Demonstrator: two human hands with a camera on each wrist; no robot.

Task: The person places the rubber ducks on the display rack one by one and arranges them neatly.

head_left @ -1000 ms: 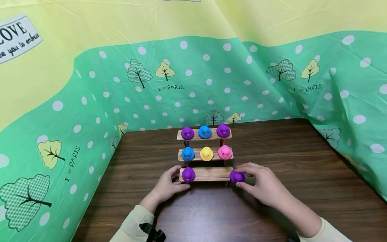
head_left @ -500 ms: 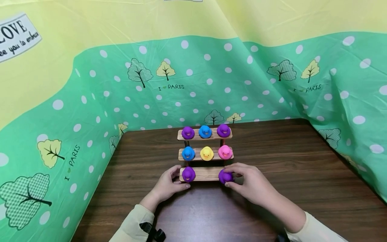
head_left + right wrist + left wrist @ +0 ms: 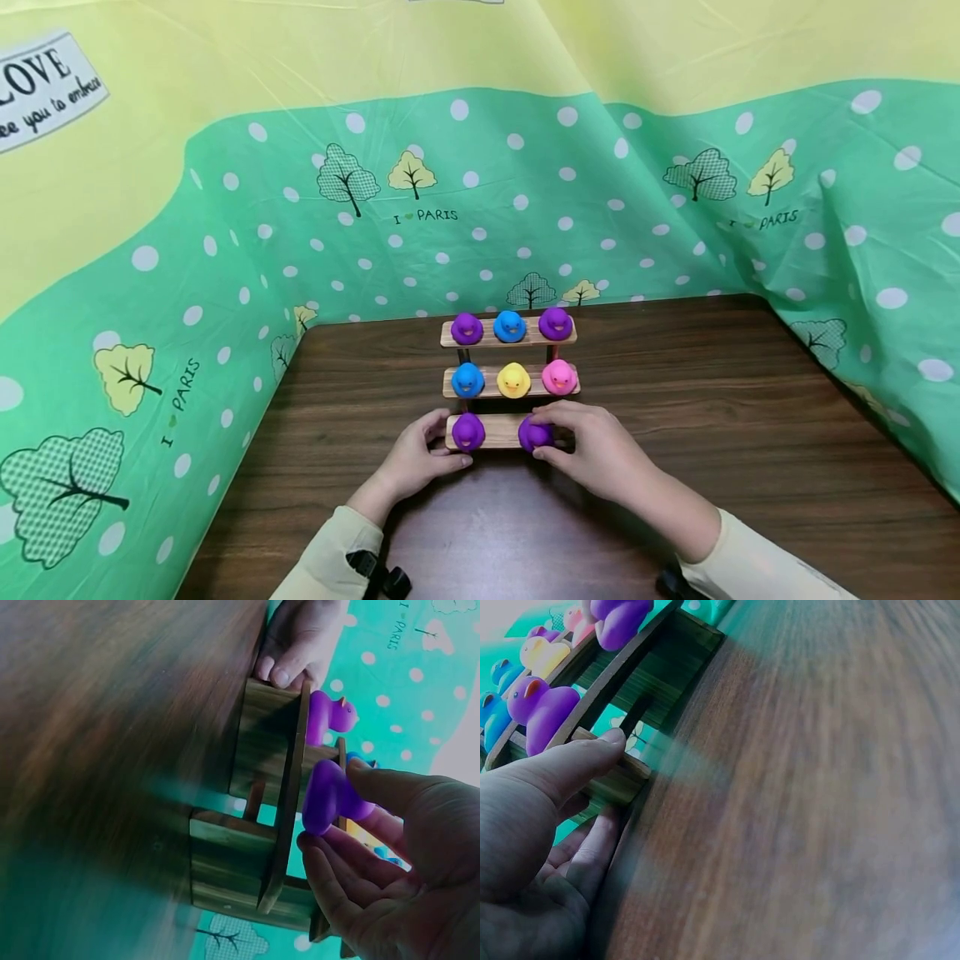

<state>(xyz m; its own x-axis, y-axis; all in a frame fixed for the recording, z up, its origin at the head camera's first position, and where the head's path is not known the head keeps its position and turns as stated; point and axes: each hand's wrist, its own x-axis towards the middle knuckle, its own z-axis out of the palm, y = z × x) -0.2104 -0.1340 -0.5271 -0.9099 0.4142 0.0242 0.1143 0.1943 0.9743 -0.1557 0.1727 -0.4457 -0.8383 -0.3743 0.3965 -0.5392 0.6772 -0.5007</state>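
A three-tier wooden stand [image 3: 501, 432] holds rubber ducks. My right hand [image 3: 600, 454] pinches a purple duck [image 3: 535, 435] between thumb and fingertips at the bottom tier, right of its middle. In the right wrist view, this held duck [image 3: 330, 796] is at the tier's edge; whether it touches the wood I cannot tell. My left hand [image 3: 420, 458] grips the stand's left end, its thumb on the front in the left wrist view. Beside that thumb, another purple duck [image 3: 544, 712] sits at the bottom tier's left end.
The middle tier bears a blue duck [image 3: 468, 381], a yellow duck [image 3: 513, 381] and a pink duck [image 3: 559, 377]. On top are two purple ducks with a blue duck [image 3: 510, 326] between them. Dark wooden table [image 3: 360, 358] surrounds the stand; a patterned cloth [image 3: 517, 208] hangs behind.
My right hand has moved left with the purple duck, from beyond the bottom tier's right end to right of its middle. My left hand stays on the stand.
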